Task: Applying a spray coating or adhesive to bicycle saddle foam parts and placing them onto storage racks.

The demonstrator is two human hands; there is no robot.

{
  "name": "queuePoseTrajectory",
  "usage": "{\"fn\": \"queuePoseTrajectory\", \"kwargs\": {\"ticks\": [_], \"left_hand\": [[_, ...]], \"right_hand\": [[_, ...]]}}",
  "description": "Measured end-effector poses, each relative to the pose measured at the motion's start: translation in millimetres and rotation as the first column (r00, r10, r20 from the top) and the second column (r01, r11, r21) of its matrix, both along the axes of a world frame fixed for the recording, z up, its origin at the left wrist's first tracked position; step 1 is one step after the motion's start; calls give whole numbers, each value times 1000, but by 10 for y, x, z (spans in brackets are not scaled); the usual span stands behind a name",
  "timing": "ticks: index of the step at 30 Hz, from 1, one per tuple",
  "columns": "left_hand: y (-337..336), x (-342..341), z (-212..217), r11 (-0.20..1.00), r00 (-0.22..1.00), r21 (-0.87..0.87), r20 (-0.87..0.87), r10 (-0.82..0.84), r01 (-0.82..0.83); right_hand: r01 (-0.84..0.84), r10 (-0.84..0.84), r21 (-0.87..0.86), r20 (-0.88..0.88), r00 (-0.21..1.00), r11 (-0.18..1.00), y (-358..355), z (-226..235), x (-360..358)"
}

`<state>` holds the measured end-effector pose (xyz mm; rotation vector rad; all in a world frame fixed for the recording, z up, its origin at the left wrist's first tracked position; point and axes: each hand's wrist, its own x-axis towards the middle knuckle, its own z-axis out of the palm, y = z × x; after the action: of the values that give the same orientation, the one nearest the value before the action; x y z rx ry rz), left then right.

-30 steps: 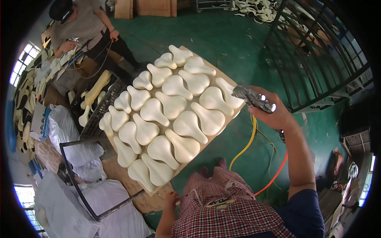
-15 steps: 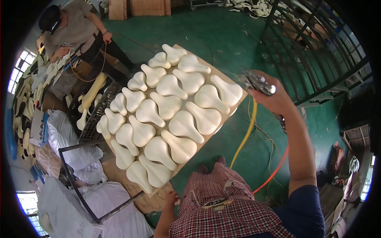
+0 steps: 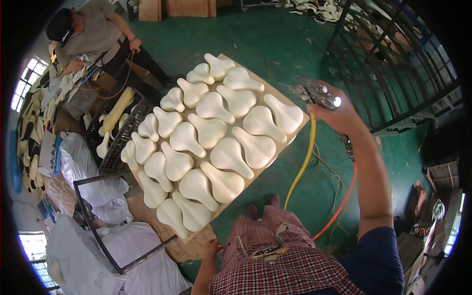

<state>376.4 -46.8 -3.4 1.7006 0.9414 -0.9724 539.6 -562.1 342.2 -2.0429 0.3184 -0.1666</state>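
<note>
My right hand [image 3: 339, 115] is closed around a metal spray gun [image 3: 314, 94], shiny and silver, held above the green floor [image 3: 275, 39] just beside the board's [image 3: 290, 142] far right edge. Its long axis runs roughly level, nozzle pointing left toward the cream saddle-shaped pads [image 3: 211, 132] laid in rows. A yellow hose [image 3: 302, 164] hangs below it. My left hand [image 3: 212, 247] rests low near the board's near corner, fingers curled, holding nothing I can see.

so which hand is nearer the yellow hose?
Right. The right hand grips a metal spray tool just above the yellow hose; the left hand sits low by the board's near corner, farther off.
</note>
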Motion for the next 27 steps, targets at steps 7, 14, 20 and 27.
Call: {"fn": "queuePoseTrajectory", "kwargs": {"ticks": [7, 14, 20, 27], "left_hand": [[-78, 88, 2, 999, 999, -47, 47, -20, 22], [-115, 69, 34, 996, 999, -86, 51, -17, 22], [-24, 28, -196, 997, 995, -63, 90, -45, 50], [-130, 172, -118, 990, 989, -78, 96, -111, 119]], "right_hand": [[-74, 74, 1, 48, 996, 997, -73, -66, 45], [19, -18, 51, -21, 1000, 999, -87, -59, -98], [10, -17, -46, -154, 988, 999, -275, 70, -565], [14, -22, -89, -94, 995, 996, -248, 154, -995]]}}
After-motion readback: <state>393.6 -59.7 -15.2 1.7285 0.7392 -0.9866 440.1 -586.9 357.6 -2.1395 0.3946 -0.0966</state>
